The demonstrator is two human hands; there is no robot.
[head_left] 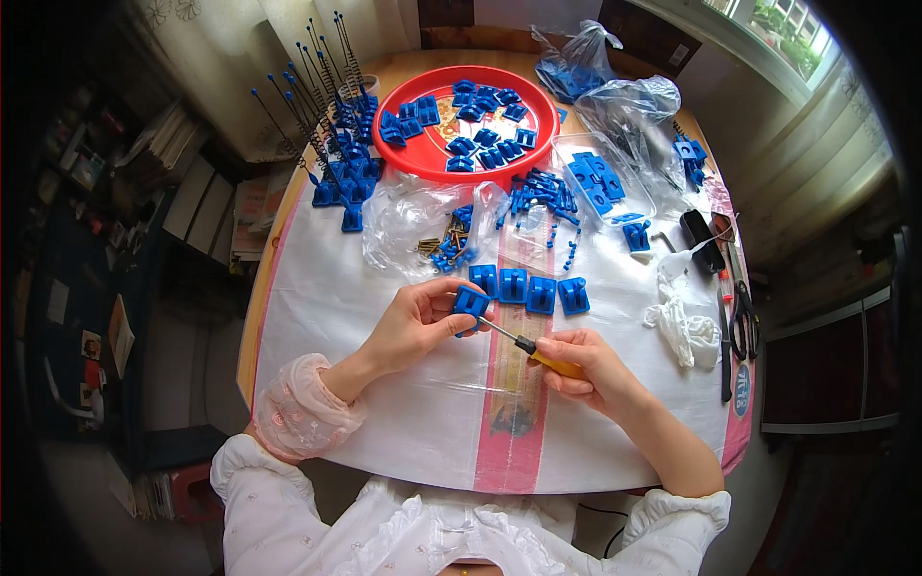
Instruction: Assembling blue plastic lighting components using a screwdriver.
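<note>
Between the fingers of my left hand [419, 322] is a small blue plastic block [471, 301] with a slotted face. My right hand [594, 371] grips a screwdriver [555, 363] by its yellow and black handle. The metal shaft points up and left, and its tip meets the lower right side of the block; the exact contact point is too small to make out. Just beyond my hands, several similar blue blocks [542, 295] stand in a row on the white covering.
A red round tray [382, 144] of blue parts lies at the back. Blue bases with springs and rods [346, 173] crowd the far left. Mid-table are a plastic bag [394, 226] with screws and small blue pieces [543, 195]. Scissors [744, 322] and crumpled white cloth [684, 322] lie right.
</note>
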